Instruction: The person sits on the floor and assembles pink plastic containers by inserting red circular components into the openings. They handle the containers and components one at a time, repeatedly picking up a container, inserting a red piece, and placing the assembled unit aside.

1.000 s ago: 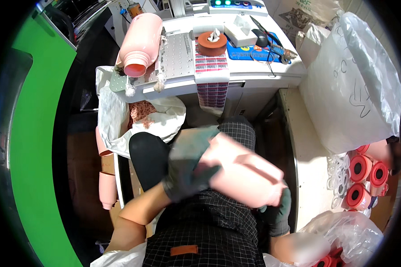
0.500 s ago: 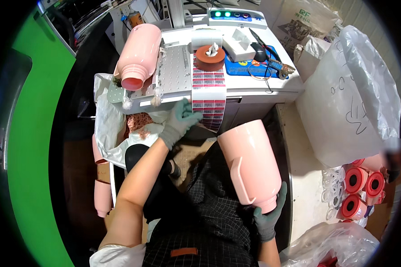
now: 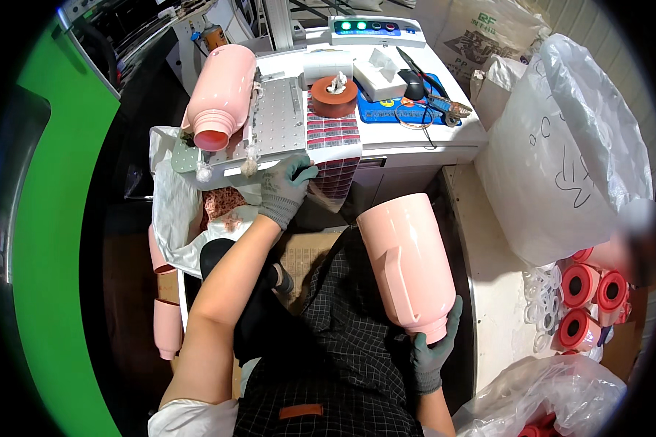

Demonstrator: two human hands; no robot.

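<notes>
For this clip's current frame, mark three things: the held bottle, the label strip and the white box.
Held bottle (image 3: 412,258): head view, on the middle of its pink body.
Label strip (image 3: 333,135): head view, on its printed upper part.
White box (image 3: 385,88): head view, on its front side.

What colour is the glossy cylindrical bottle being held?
The glossy cylindrical bottle is pale pink, clearest in the head view.

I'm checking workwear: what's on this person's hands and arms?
The left hand and right hand wear grey knit gloves with green-coated fingers. Both forearms are bare; a white sleeve shows on the left upper arm.
</notes>
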